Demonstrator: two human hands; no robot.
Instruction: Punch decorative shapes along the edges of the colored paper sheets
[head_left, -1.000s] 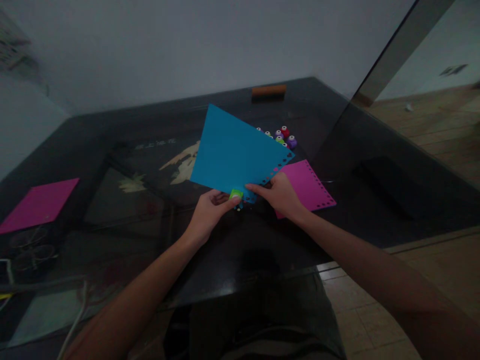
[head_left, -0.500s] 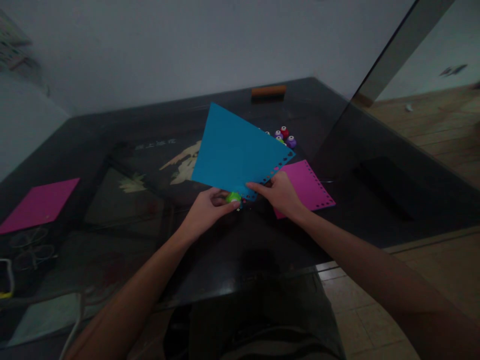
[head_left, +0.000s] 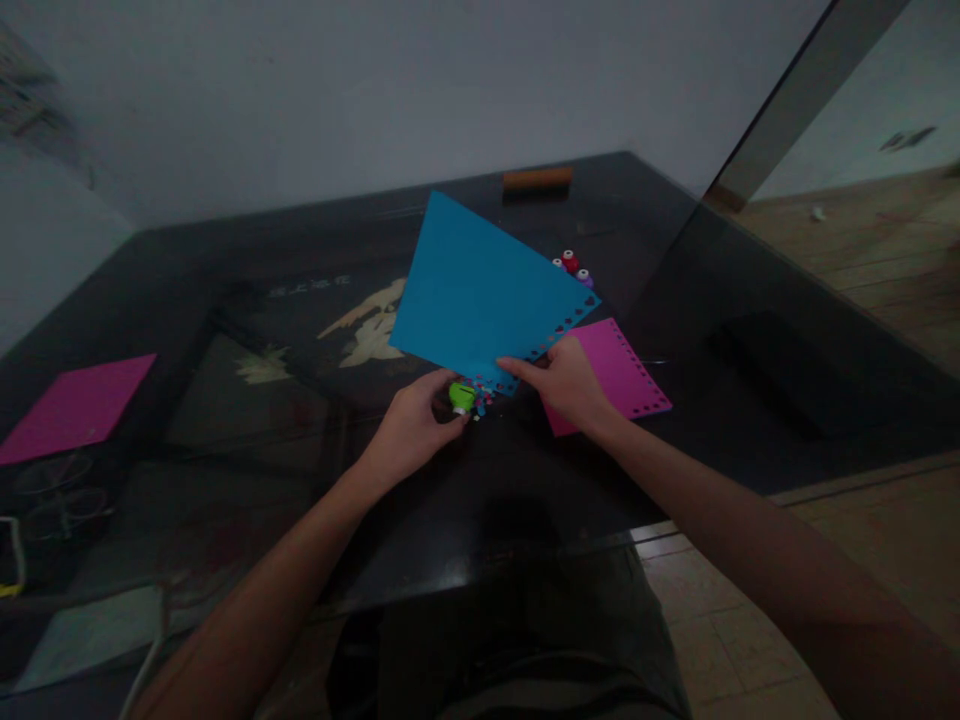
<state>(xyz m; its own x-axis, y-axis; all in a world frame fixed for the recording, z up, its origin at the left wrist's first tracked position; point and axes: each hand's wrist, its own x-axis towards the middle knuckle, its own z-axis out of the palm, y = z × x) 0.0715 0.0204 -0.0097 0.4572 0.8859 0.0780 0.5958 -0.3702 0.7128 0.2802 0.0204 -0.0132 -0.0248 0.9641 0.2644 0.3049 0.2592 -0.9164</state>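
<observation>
Centrally, the right hand [head_left: 571,385] pinches the blue sheet [head_left: 484,295] at its punched lower edge, tilting it off the counter [head_left: 187,300], presumably to feed that edge. Just left, the left hand [head_left: 412,430] closes on the green punch [head_left: 462,397], touching the sheet's lower corner. A pink sheet [head_left: 622,365] lies under the right hand.

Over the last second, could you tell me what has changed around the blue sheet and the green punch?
The blue sheet, pinched by the right hand, has swung up and away, so its near edge has slid off the green punch. The left hand keeps its grip on the punch, which has drawn slightly back toward the person. Small paper bits now show beside it. The punched pink sheet, the far-left pink sheet and the small punches have not moved.
</observation>
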